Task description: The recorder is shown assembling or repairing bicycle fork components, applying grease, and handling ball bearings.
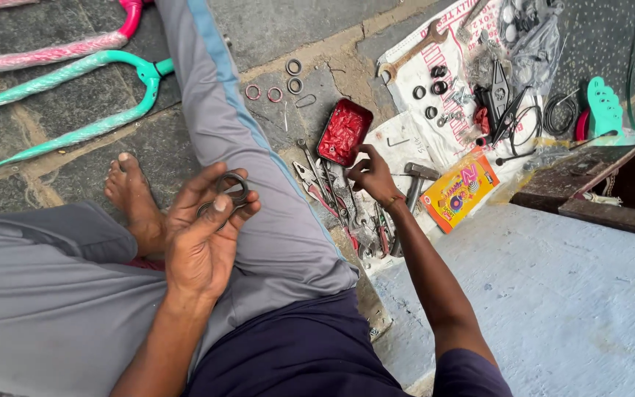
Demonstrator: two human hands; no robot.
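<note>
My left hand (pixel 203 228) is raised over my grey trouser leg and holds two dark metal rings (pixel 229 192) between thumb and fingers. My right hand (pixel 371 174) reaches down to the ground beside a red rectangular tin (pixel 344 132) filled with red grease, its fingers curled at the tin's lower right corner. Whether it grips anything is hidden. Just below it lies a pile of pliers and spanners (pixel 339 202) and a hammer (pixel 414 184).
Loose rings (pixel 293 68) lie on the stone floor beyond my knee. Teal (pixel 90 73) and pink (pixel 60 50) wrapped bicycle forks rest at upper left. A white sack (pixel 442 81) holds a spanner, bearings, cables. A small colourful box (pixel 458 190) and a dark wooden box (pixel 589 184) sit right.
</note>
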